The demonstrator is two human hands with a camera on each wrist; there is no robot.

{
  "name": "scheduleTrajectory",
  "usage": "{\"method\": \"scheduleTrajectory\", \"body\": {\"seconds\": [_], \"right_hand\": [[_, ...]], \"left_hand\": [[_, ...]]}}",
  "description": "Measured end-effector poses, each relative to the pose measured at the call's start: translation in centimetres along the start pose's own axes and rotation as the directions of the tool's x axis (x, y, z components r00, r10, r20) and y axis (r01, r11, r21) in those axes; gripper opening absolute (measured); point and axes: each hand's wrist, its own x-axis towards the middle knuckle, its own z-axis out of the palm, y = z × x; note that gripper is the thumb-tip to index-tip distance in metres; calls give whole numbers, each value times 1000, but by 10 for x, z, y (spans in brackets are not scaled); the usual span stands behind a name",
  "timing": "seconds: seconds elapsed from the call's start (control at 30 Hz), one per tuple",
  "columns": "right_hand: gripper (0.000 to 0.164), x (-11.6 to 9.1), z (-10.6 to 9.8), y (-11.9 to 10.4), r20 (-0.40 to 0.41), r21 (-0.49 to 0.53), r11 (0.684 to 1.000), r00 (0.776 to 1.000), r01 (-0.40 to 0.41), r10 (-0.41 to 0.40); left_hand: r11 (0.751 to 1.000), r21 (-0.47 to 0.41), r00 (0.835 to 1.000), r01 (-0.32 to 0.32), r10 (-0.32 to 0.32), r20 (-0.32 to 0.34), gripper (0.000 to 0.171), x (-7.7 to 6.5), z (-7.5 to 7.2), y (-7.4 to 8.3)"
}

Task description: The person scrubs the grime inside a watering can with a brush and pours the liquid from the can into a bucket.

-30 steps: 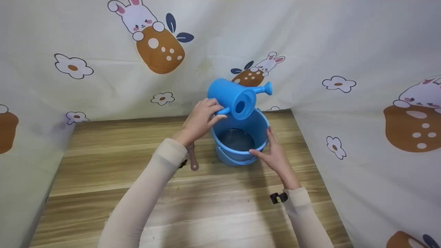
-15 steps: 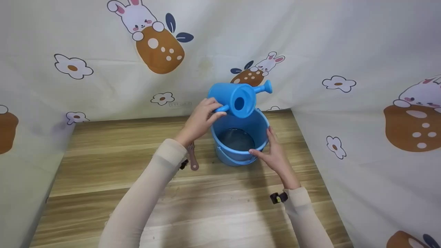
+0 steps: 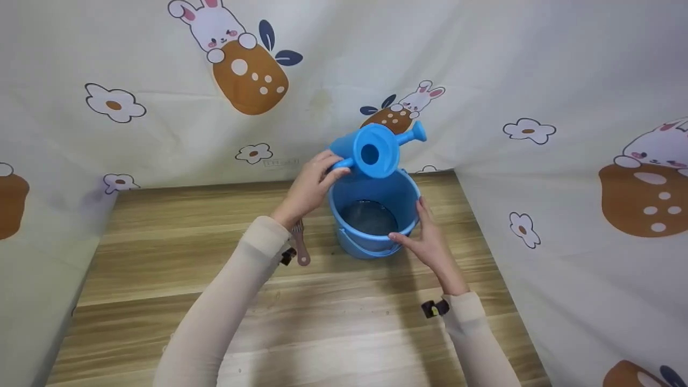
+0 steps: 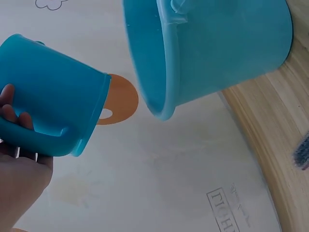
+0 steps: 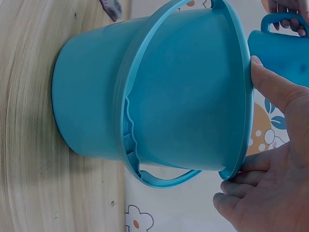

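Observation:
My left hand (image 3: 310,184) grips the handle of a blue watering can (image 3: 376,150). The can lies on its side in the air above the far left part of a bucket, its round opening facing me and its spout (image 3: 413,133) pointing right. In the left wrist view, the can (image 4: 53,92) hangs apart from the bucket rim (image 4: 170,72). The light blue bucket (image 3: 365,246) stands upright on the floor with a dark, glossy bottom. My right hand (image 3: 427,242) holds its near right rim, thumb in front and fingers along the right side.
A small tool with a brownish handle (image 3: 302,253) lies on the wood-look floor (image 3: 188,258), left of the bucket. Its head is partly hidden by my left wrist. Pale sheeting (image 3: 177,140) printed with rabbits and flowers rises behind and on both sides. The bucket's handle (image 5: 126,96) hangs down.
My left hand has turned the watering can so its opening tips up and faces me more, slightly farther left. The right hand and the bucket have stayed put.

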Motion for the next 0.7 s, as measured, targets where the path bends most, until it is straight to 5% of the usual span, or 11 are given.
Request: {"method": "scheduleTrajectory", "body": {"seconds": [0.7], "right_hand": [[112, 0, 0, -2, -1, -3, 1000, 1000, 8, -8]], "left_hand": [[985, -144, 993, 94, -103, -60, 31, -2, -6, -5]]}}
